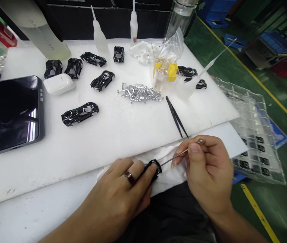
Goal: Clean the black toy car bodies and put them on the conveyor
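My left hand [123, 192], with a ring on one finger, is closed around a small black toy car shell [154, 167] at the near table edge, over a white cloth [170, 167]. My right hand [206, 168] pinches a thin metal tool [181, 153] whose tip points at the shell. Black tweezers [176, 118] lie on the white foam mat [123, 128] just beyond my right hand. A heap of small silver parts [139, 92] sits mid-mat.
Several black car shells [79, 113] are scattered across the mat, with a white earbud case [58, 83], a dark phone [14, 113], squeeze bottles [99, 35], a small jar [162, 74] and plastic bag. A clear compartment tray [255, 135] hangs off the right edge.
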### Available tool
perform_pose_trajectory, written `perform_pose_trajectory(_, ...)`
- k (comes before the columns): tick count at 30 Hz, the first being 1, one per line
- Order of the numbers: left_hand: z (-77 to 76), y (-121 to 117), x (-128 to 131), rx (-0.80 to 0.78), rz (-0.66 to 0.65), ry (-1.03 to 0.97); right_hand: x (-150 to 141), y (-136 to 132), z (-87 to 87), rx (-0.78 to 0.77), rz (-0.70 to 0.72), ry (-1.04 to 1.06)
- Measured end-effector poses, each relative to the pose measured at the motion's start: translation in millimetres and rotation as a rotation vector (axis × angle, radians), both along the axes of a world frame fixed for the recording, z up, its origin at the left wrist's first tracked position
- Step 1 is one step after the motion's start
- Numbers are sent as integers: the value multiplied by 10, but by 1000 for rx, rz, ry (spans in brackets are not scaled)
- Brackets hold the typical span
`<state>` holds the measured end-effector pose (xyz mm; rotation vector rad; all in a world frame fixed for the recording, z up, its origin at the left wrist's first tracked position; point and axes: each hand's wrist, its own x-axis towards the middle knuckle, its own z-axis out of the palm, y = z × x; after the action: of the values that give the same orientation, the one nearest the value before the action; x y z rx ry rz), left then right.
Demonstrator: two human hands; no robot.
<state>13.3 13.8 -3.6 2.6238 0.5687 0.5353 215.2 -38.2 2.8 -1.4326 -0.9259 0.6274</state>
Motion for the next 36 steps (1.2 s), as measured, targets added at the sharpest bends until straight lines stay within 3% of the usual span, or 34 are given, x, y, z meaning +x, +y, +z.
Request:
perform_pose_trajectory(10,0,2,-7,-9,0,14,-23,-15,42,-60,31,-104)
perform_pose_trajectory(18,4,3,1,-5,6,14,-40,14,-30,95,-42,71)
perform_pose_trajectory(23,4,-12,27,5,25,-5,-10,28,156,123,1,-17)
perform_pose_trajectory(26,-23,-26,42,-8,35,-1,109,211,406,168,-48,-235)
perform_pose_trajectory(30,-64,-20,63,25,45,-29,290,698,716,315,-84,-408)
perform_pose_trajectory(33,-52,-14,70,30,51,-31,364,1070,837,397,-64,-444)
perform_pose_trajectory(36,-25,-16,69,36,58,-37,392,1328,864,372,-52,-505)
